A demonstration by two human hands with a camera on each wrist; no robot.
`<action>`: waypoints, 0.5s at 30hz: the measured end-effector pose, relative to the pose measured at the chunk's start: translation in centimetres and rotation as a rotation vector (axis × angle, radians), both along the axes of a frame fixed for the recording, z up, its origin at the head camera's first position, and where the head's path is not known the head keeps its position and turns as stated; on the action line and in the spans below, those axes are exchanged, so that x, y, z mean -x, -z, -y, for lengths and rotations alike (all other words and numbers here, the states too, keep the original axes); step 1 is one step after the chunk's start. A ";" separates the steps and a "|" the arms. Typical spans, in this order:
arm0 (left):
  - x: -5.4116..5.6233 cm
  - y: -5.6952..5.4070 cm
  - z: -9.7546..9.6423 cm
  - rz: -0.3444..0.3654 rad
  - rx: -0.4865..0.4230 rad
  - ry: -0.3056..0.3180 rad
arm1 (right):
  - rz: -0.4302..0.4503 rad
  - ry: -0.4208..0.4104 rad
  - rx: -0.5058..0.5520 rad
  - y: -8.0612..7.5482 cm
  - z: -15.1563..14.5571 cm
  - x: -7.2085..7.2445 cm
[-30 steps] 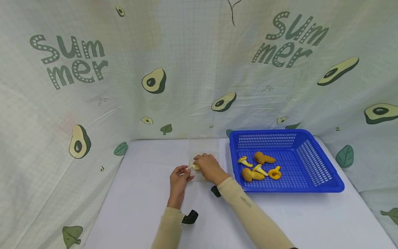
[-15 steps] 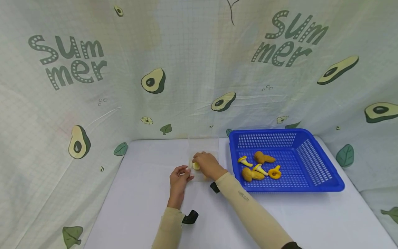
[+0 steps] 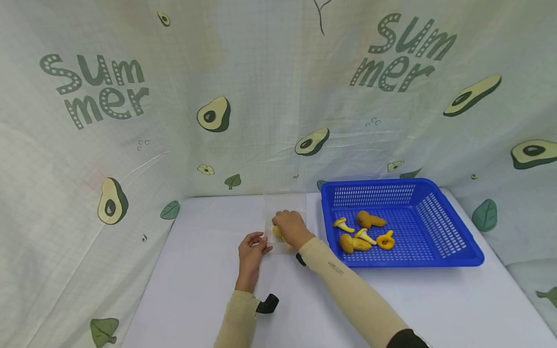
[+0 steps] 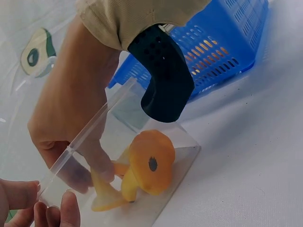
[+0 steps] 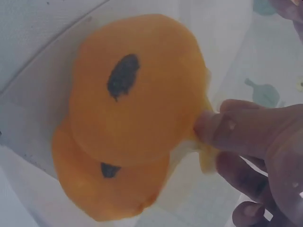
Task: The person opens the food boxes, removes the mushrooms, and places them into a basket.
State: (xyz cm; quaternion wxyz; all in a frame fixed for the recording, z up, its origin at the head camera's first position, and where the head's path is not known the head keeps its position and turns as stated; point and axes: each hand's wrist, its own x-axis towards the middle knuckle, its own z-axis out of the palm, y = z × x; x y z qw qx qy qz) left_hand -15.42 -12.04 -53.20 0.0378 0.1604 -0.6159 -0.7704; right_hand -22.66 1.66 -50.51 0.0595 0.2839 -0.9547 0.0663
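A clear plastic box (image 4: 99, 116) stands in the middle of the table, partly covered by the hands. My left hand (image 3: 251, 249) holds its left side, thumb and fingers about the thin clear wall. Reaching into the box from the right, my right hand (image 3: 293, 227) pinches a yellow-orange mushroom (image 5: 142, 90) near its stem, the cap with a dark oval mark facing the right wrist camera. Under that cap shows a second mushroom (image 5: 109, 194), also dark-marked. In the left wrist view a pale yellow mushroom (image 4: 109, 201) lies by the right fingertips, beside an orange cap (image 4: 156, 163).
To the right stands a blue perforated basket (image 3: 439, 261). Several mushrooms lie in its left part, among them a brown one (image 3: 354, 243) and a yellow one (image 3: 386, 239). A printed curtain (image 3: 261, 72) hangs behind the white table (image 3: 196, 270).
My right hand has shifted slightly to the right and away inside the box, and the pale mushroom at its fingers has moved a little with it. The left hand stays on the box wall.
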 end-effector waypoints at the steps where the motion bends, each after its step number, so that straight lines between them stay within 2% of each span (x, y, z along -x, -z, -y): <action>1: 0.0 0.0 0.0 0.003 0.000 -0.001 | 0.002 0.005 -0.003 0.1 0.0 0.1; 5: 0.1 0.3 -0.1 0.009 0.002 -0.005 | -0.007 0.009 -0.015 0.4 0.0 0.2; 8: 0.1 0.5 -0.1 0.013 0.004 -0.006 | -0.047 -0.001 -0.016 0.5 -0.1 0.1; 15: 0.0 0.3 0.1 0.022 0.018 -0.003 | -0.159 -0.004 0.019 -0.7 -0.9 -1.0</action>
